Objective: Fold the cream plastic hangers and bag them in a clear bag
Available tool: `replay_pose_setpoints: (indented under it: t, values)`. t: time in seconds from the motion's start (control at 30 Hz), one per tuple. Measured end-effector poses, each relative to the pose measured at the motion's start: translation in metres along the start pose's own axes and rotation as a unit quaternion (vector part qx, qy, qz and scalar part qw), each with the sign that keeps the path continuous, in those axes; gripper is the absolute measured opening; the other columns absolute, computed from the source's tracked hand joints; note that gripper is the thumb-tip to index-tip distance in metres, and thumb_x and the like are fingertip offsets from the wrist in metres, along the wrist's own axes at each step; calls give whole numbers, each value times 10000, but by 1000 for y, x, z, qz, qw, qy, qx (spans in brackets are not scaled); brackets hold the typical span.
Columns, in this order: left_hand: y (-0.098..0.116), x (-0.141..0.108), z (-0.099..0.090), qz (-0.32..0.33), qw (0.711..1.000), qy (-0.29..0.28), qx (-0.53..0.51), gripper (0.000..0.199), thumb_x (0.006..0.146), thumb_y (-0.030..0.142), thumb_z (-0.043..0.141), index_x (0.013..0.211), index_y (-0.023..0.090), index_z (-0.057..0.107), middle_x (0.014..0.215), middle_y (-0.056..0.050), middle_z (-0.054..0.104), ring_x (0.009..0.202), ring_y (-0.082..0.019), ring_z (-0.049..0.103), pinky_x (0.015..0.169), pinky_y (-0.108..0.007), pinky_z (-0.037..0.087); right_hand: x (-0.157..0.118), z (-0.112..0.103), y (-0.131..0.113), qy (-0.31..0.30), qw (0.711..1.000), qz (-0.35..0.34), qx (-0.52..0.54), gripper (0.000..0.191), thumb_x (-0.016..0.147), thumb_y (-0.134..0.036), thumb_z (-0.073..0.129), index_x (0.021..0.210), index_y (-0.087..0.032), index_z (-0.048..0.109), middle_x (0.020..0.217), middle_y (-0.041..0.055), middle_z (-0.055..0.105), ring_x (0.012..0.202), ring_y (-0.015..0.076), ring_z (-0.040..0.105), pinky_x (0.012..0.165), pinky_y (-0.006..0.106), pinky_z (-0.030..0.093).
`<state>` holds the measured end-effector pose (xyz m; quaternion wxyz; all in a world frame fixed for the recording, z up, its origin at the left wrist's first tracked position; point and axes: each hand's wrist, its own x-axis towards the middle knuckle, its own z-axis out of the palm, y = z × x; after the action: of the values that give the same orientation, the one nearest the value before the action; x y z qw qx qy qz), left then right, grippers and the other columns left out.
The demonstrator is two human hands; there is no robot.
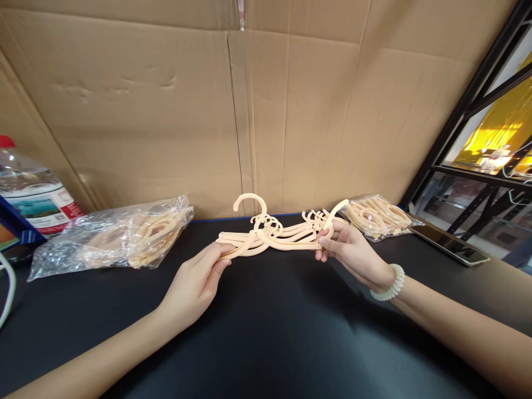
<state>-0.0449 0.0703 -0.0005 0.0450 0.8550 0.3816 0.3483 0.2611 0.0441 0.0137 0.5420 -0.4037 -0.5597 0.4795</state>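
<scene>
My left hand pinches the left end of a peach plastic hanger, whose large hook curves upward near the middle. My right hand, with a pale coiled band on its wrist, has its fingers closed on a curved part at the hanger's right side. Behind the held hanger, several more peach hangers lie in an overlapping row on the black table. Where the held hanger ends and those behind begin is partly hard to tell.
Clear plastic bags of peach hangers lie at the left and right. A phone rests beside the right bag. A red-capped bottle stands far left. Cardboard rises behind; a black metal rack is at right.
</scene>
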Motion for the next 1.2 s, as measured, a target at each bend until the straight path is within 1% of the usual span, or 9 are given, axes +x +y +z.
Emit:
replay_pose_setpoints:
  t: [0.2,0.37,0.43,0.53,0.7,0.8,0.93,1.07,1.2]
  values:
    - [1,0,0,-36,999,-28,-13,230,980,319,362,1080,234,550,879,-9,627,749,-172,592,702,-264,451,2,0,3,11,998,21,51,348,692,-373,824,733,-181,537,681,-17,588,644,148,624,626,274,533]
    - [-2,-3,-1,-63,997,-37,-21,236,978,354,356,1104,246,523,844,2,612,732,-177,593,677,-271,442,6,-10,-1,27,998,2,60,201,745,-326,782,815,-193,649,1030,27,602,852,153,574,683,251,523]
    - [-3,-2,-1,-77,996,-29,-21,242,978,366,348,1120,247,503,809,7,596,711,-178,587,660,-273,437,10,-19,-4,33,996,-7,76,171,768,-332,760,855,-210,679,972,25,601,826,150,549,652,243,505]
    - [-3,-1,-1,-101,994,-23,-25,250,975,378,342,1145,240,463,799,9,584,680,-177,576,649,-280,435,16,-37,-11,31,996,-16,87,169,777,-364,750,845,-220,694,726,-2,548,674,137,507,583,250,471]
    - [0,1,-9,-121,991,-50,7,217,964,384,352,1106,233,415,729,30,541,608,-178,547,634,-293,426,20,-63,-25,-41,995,3,-87,245,701,-374,826,844,-212,711,721,2,585,613,125,514,561,258,451]
    - [3,1,-19,-94,990,-97,49,162,972,370,331,991,238,423,799,13,583,636,-184,574,627,-292,410,20,-72,-32,-123,966,35,-226,319,697,-450,812,876,-205,714,710,11,607,592,132,524,566,278,442]
    - [10,3,-33,-34,981,-173,79,155,972,353,323,928,232,410,785,6,590,611,-185,569,567,-274,369,19,-77,-36,-211,904,67,-366,386,708,-545,759,849,-189,713,713,27,639,646,163,568,596,291,439]
    - [15,5,-41,44,963,-254,76,150,970,303,342,882,228,438,731,16,563,605,-171,541,560,-267,344,19,-80,-32,-292,862,95,-403,370,759,-536,704,805,-169,693,717,35,653,664,168,581,583,274,433]
    - [14,4,-41,103,950,-274,103,194,978,272,355,849,220,491,797,-8,570,672,-174,541,610,-280,366,20,-83,-26,-301,846,105,-427,342,763,-501,695,777,-160,683,690,34,644,612,156,554,547,262,414]
